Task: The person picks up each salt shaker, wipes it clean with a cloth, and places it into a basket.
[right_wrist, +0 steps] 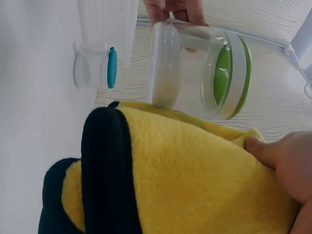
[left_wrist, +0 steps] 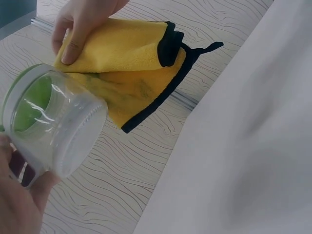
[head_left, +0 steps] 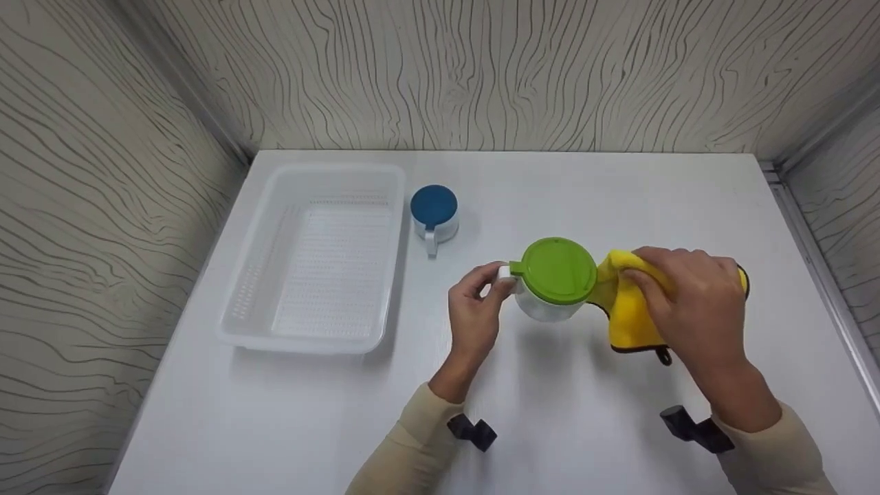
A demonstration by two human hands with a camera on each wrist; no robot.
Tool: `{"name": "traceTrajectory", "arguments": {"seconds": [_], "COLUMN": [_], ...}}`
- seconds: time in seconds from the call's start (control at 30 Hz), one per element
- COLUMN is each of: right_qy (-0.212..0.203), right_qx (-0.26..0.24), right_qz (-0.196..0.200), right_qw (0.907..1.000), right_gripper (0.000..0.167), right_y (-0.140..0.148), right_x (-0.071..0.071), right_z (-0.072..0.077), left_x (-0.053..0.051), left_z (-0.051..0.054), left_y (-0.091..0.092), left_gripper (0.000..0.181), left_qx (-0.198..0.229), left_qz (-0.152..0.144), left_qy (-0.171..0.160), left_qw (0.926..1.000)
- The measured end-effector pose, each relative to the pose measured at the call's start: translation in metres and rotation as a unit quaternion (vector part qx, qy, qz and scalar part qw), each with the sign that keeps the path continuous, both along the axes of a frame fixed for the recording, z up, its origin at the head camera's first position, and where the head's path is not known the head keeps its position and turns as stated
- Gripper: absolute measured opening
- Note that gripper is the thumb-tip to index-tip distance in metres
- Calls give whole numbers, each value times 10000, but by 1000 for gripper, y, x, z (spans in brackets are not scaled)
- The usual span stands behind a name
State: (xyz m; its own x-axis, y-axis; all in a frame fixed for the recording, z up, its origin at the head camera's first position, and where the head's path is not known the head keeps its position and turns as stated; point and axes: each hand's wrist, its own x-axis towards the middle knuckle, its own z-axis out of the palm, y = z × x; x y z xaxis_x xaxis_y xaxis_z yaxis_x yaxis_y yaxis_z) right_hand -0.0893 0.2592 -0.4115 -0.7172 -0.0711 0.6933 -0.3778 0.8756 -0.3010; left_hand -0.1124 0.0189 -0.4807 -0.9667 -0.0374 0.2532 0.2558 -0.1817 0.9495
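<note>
A clear jar [left_wrist: 73, 117] with a green lid [head_left: 558, 270] is held up above the table. My left hand [head_left: 476, 309] grips its white handle [head_left: 507, 273], fingers curled round it. In my right hand [head_left: 701, 302] is a folded yellow cloth [head_left: 634, 316] with black edging, pinched between thumb and fingers. The cloth lies against the side of the jar opposite the handle, as the right wrist view also shows with the cloth [right_wrist: 190, 165] beside the jar [right_wrist: 192, 73]. Part of the cloth is hidden behind my right hand.
A white perforated plastic basket [head_left: 395, 275] stands on the left of the white table [head_left: 619, 185]. Just right of it stands a smaller jar with a blue lid [head_left: 434, 205], its handle toward me. Wood-patterned panels [head_left: 454, 75] surround the table at the back and sides.
</note>
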Motion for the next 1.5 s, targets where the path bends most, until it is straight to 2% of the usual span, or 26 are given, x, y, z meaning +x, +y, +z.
{"name": "traceTrajectory", "arguments": {"seconds": [0.23,0.43,0.67,0.93,1.17,1.5], "right_qy": [-40,8,-6,-359,-370,-1007], "right_qx": [231,188,26,40,-34,-139], "right_qz": [589,926,909,847,811,1072], "right_qw": [9980,9955,9959,9957,9960,9890], "right_gripper": [26,24,24,21,23,17], "right_y": [8,6,4,6,4,5], "right_x": [2,3,-4,-11,-18,-33], "right_z": [-6,-8,-6,-6,-4,2], "left_x": [0,1,1,3,4,6], "left_z": [1,1,-1,-2,-3,-3], "left_y": [1,1,2,5,9,12], "left_gripper": [21,21,22,22,21,20], "left_qx": [-16,-85,-15,-21,-34,-225], "left_qz": [-23,-44,-138,-209,-241,-211], "left_qy": [-57,6,58,73,93,125], "left_qw": [10000,10000,9999,9998,9997,9994]}}
